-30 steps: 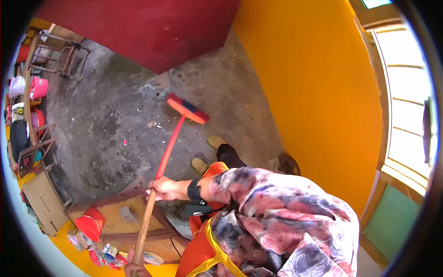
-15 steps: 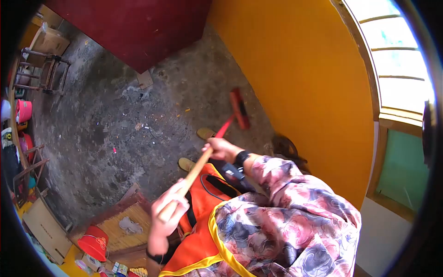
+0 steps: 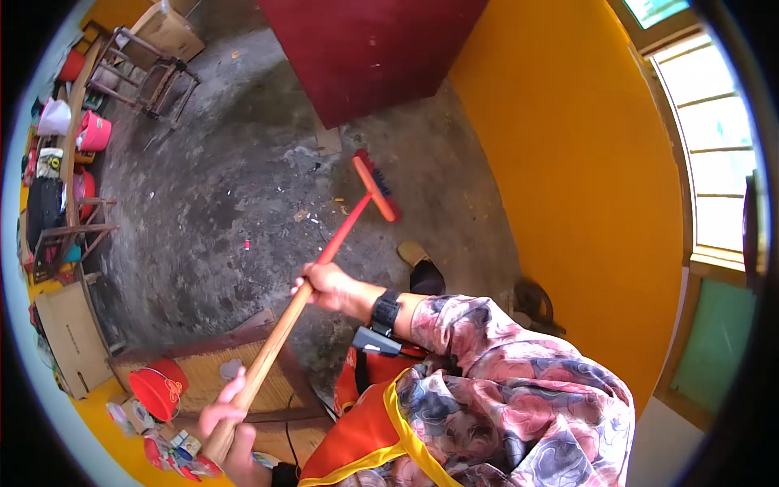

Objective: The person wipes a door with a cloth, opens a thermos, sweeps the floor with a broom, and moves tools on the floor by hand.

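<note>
A broom point(image 3: 280, 329) with a wooden handle, a red neck and a red head with dark and red bristles slants across the view. My right hand point(image 3: 329, 286) wraps around the handle near the red neck; a black band and a small dark device sit at that wrist. Lower left, my left hand point(image 3: 230, 430) grips the handle close to its top end. The broom head point(image 3: 375, 188) is over the grey floor point(image 3: 203, 178), near small bits of litter point(image 3: 307, 217). Whether the bristles touch the floor I cannot tell.
A dark red panel point(image 3: 373, 57) stands ahead beside the yellow wall point(image 3: 560, 154). Along the left are a wooden chair point(image 3: 154, 85), a pink bucket point(image 3: 94, 131) and a cardboard box point(image 3: 169, 32). A red bucket point(image 3: 158, 388) and a woven-topped piece of furniture point(image 3: 203, 377) are lower left.
The broom head has swung left, away from the yellow wall, toward the litter. Both hands have moved left with the handle, the left one also downward. The view has shifted.
</note>
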Demonstrator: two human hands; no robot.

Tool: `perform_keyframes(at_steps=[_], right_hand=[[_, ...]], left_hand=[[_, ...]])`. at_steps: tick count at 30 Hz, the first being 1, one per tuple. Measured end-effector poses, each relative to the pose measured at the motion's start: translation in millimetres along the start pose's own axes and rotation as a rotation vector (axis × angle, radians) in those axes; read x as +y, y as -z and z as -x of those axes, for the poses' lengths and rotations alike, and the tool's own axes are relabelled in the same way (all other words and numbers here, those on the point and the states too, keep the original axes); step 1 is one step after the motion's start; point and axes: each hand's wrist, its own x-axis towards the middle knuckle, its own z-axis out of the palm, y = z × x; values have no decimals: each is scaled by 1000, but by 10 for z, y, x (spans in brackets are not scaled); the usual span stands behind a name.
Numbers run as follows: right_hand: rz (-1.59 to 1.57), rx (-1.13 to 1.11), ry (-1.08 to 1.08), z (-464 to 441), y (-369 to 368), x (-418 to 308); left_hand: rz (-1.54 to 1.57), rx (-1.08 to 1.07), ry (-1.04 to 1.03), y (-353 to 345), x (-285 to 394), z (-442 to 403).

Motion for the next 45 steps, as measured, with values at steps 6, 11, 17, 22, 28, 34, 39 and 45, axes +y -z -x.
perform_keyframes(at_steps=[6,11,17,22,28,34,39,45], right_hand=[[263,250,110,-1049,101,-465],[451,35,-15,-1607,-156,350],[290,-29,-118,-803,-566,846],[99,88,-20,-331,-293,728],[-156,97,-34,-982,-156,733],[-256,-234,-131,-1398,-956,816],[-223,-338,-126,-1077,-1287,830],[-169,-238,-140,-486,-855,855]], left_hand=[[284,318,281,-402,-927,-50],[262,623,337,-220,-796,205],[347,427,465,991,-712,1390],[331,559,35,398,-351,446],[515,475,51,445,-733,-204],[68,312,10,528,-351,-464],[-134,317,-134,495,-117,-243],[192,400,-99,823,-140,186]])
